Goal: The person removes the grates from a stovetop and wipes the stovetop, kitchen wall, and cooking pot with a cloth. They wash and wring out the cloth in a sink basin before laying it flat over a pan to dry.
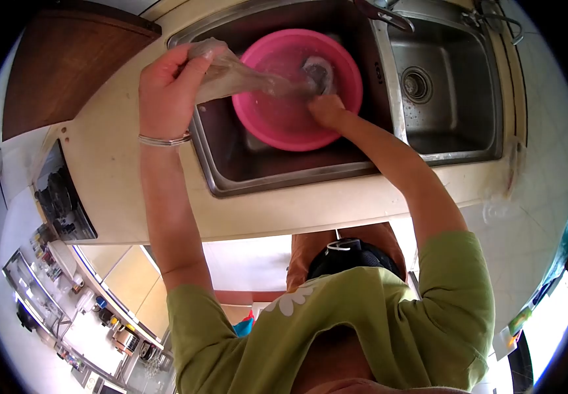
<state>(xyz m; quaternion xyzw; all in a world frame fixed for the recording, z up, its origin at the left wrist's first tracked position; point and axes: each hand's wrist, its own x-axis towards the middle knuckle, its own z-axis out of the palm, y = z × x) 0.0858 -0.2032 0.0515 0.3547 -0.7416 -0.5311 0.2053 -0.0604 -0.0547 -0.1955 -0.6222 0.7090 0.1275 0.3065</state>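
Observation:
My left hand (171, 88), with a bracelet at the wrist, is raised at the left edge of the sink. Its fingers pinch the end of a translucent, greyish plastic bag (231, 75). The bag stretches and narrows down into a pink basin (267, 134) of cloudy water. My right hand (327, 110) reaches into the basin's right side, its fingers curled and partly hidden. Just beyond them lies a grey and white thing (318, 71), whose kind I cannot make out. It seems to meet the bag's lower end.
The basin stands in the larger steel sink bowl (231, 177). A smaller bowl with a drain (416, 85) is at its right. A dark faucet (386, 14) reaches over the divider. A brown wooden board (67, 65) is at the upper left of the counter (113, 177).

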